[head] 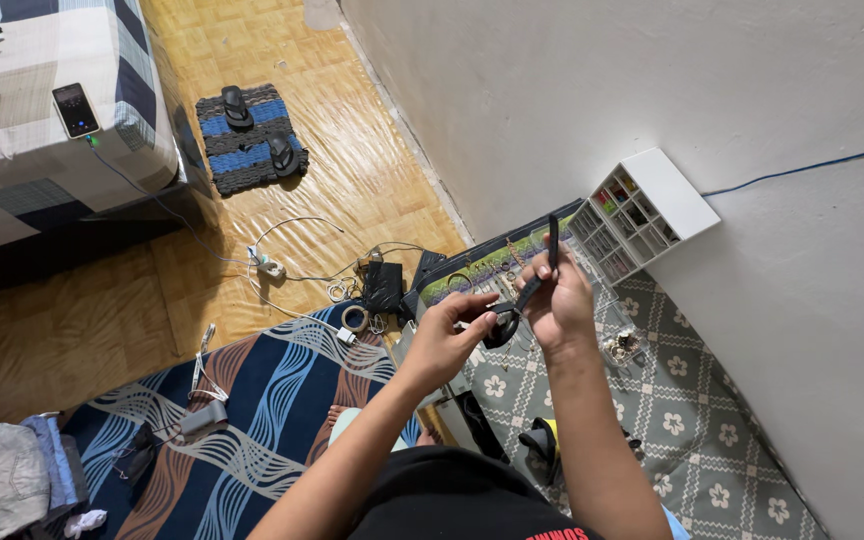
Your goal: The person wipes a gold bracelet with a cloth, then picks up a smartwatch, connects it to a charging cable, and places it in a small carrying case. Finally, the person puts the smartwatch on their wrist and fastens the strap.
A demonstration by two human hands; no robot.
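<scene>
we grip black pliers [537, 285] in our right hand [560, 305], handles upward | left hand [447, 338] pinches the dark loop [502, 328] just below-left of them

Parquet floor [252, 40], white wall [652, 80], bed [52, 60]

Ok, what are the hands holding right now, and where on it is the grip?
The right hand grips black pliers by the handles, one handle sticking up. The left hand pinches something small at the pliers' head; what it is cannot be told.
</scene>
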